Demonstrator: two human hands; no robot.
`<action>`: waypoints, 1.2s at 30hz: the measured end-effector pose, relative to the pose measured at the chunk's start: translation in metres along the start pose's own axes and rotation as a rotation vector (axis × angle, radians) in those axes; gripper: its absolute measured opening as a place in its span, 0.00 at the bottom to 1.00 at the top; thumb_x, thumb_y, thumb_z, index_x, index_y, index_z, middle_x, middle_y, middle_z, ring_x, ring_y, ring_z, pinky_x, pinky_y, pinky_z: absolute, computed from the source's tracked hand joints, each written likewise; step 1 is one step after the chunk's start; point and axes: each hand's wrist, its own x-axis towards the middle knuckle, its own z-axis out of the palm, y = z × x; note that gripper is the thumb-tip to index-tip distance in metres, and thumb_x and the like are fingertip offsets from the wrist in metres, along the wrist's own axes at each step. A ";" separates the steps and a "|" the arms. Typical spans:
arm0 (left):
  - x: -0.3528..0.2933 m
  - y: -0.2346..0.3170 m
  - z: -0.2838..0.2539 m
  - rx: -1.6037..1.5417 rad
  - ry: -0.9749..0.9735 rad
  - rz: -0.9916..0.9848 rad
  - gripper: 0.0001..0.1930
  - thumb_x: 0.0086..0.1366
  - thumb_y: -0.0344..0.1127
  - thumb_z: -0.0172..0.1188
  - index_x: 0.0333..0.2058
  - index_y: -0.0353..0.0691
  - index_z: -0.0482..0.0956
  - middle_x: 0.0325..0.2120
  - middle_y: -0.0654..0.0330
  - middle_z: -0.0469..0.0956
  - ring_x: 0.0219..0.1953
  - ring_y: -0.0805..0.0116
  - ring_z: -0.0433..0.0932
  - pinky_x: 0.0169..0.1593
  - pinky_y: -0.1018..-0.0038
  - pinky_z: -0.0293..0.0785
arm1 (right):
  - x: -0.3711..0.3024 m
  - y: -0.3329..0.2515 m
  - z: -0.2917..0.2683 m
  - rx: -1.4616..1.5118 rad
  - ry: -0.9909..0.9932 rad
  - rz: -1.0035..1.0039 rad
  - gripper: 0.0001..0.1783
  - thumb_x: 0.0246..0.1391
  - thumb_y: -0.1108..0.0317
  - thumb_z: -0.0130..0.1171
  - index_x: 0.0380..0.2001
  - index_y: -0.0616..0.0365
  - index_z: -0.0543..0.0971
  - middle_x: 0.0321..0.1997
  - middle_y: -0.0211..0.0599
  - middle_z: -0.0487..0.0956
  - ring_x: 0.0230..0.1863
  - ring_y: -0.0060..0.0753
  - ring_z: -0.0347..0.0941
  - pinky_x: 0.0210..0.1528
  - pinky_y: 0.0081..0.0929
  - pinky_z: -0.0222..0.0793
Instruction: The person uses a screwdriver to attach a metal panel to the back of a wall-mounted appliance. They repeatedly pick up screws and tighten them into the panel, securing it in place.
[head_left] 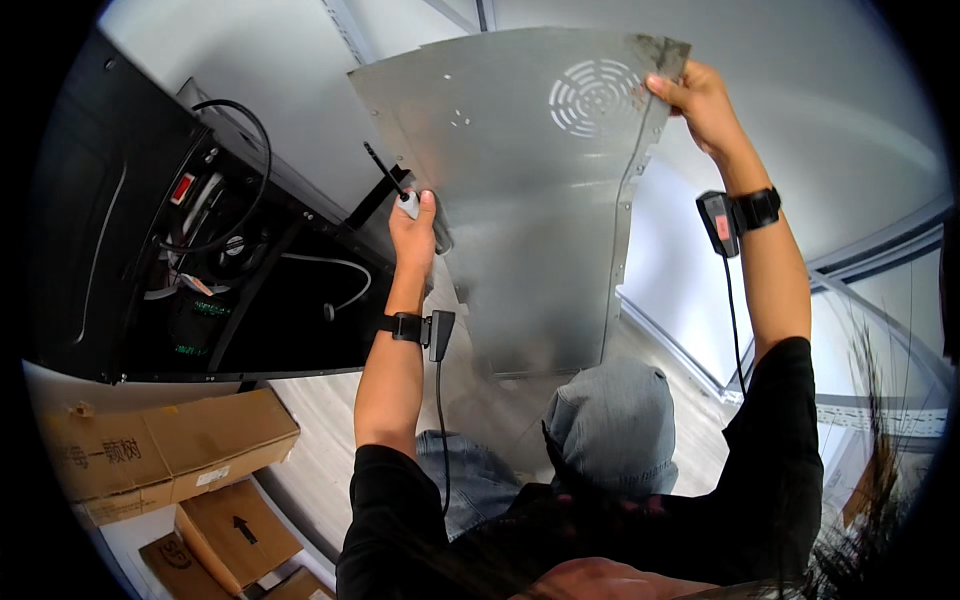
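Note:
A large bent sheet-metal panel (520,200) stands upright in front of me, with a round slotted vent near its upper right corner. My right hand (706,108) pinches that corner, thumb on the near face and the other fingers mostly behind the sheet. At the panel's left edge, my left hand (412,236) is closed round a screwdriver (408,204) with a pale handle. Its dark shaft points up and to the left. Whether the left fingers also grip the panel's edge I cannot tell.
To the left stands a black appliance housing (110,210) with its side open, showing a cable (268,150), wiring and a fan-like part (234,250). Cardboard boxes (190,440) sit at the lower left. A metal frame (840,275) runs along the right. My jeans-covered knee (610,430) is below the panel.

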 end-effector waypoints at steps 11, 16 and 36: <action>-0.018 -0.008 0.029 -0.012 0.321 0.064 0.09 0.62 0.34 0.60 0.33 0.37 0.70 0.27 0.69 0.71 0.29 0.80 0.67 0.35 0.81 0.64 | 0.030 0.056 0.011 0.023 0.064 -0.059 0.09 0.53 0.65 0.61 0.36 0.58 0.78 0.32 0.28 0.80 0.32 0.18 0.73 0.37 0.21 0.68; -0.021 -0.001 0.041 0.004 0.336 0.077 0.08 0.62 0.33 0.59 0.32 0.37 0.69 0.26 0.69 0.71 0.29 0.80 0.66 0.34 0.81 0.64 | 0.033 0.076 0.021 0.178 0.207 -0.065 0.11 0.52 0.70 0.61 0.39 0.61 0.78 0.34 0.29 0.79 0.32 0.19 0.71 0.37 0.18 0.66; -0.043 0.004 0.026 0.028 0.438 0.072 0.10 0.61 0.33 0.61 0.28 0.42 0.66 0.23 0.72 0.67 0.27 0.83 0.63 0.32 0.83 0.60 | -0.146 0.364 0.050 -0.617 0.138 0.506 0.08 0.45 0.68 0.59 0.30 0.57 0.80 0.26 0.39 0.80 0.30 0.39 0.77 0.36 0.32 0.71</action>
